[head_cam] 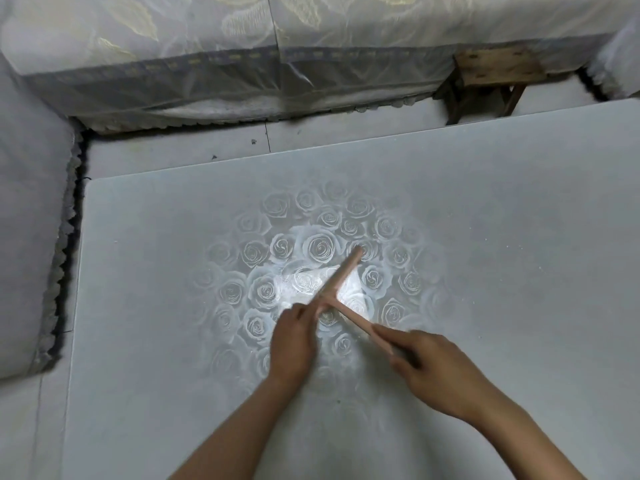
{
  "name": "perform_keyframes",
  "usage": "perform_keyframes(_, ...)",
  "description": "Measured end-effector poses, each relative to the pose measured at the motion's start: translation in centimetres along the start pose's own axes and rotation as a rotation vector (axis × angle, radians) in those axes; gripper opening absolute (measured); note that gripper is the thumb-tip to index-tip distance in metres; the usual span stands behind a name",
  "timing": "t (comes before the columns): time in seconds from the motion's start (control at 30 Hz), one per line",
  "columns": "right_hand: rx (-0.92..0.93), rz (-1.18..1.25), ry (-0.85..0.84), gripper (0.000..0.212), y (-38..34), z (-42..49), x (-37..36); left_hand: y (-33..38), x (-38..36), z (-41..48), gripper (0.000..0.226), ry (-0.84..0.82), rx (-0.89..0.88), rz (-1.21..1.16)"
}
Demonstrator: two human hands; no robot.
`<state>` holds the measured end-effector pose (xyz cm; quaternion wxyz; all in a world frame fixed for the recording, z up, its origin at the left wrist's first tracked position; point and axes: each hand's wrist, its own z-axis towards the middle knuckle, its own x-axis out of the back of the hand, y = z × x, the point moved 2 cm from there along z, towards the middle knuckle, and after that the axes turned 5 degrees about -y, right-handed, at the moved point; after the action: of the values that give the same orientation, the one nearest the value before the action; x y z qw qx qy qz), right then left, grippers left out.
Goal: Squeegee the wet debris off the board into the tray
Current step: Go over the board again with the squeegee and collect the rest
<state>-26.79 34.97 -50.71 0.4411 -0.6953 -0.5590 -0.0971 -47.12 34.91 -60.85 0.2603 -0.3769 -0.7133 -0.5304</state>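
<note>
A pink T-shaped squeegee (341, 277) lies across the middle of a white board (502, 237) printed with a ring of pale roses. Its blade runs from upper right down to lower left, and its handle points toward the lower right. My right hand (433, 368) grips the end of the handle. My left hand (292, 341) holds the lower end of the blade, fingers curled over it. A bright wet glare sits on the board right behind the blade. No tray is in view.
A bed with a sheer flowered cover (207, 64) runs along the far side. A small wooden stool (491, 81) stands at the back right. A grey cushion (27, 237) lies to the left of the board. Grey floor tiles (207, 147) show between bed and board.
</note>
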Motion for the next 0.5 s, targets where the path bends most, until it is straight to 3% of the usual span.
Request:
perform_keyframes(0.1,0.060,-0.065,0.045,0.041,0.1,-1.9,1.5,0.8,-0.3,-1.2,0.032,-0.078,-0.003,-0.087)
perform_keyframes(0.23,0.274,-0.061,0.071,0.034,-5.2,1.5,0.1,-3.2,5.6,-1.5,0.025,0.088,0.054,-0.069)
perform_keyframes(0.4,0.286,-0.067,-0.077,0.038,-10.4,6.4,-4.1,-9.6,8.3,-1.6,0.026,0.089,0.312,0.154)
perform_keyframes(0.5,0.283,-0.078,-0.034,0.040,-7.6,5.5,-3.5,-7.6,5.8,-1.7,0.027,0.170,0.297,0.108)
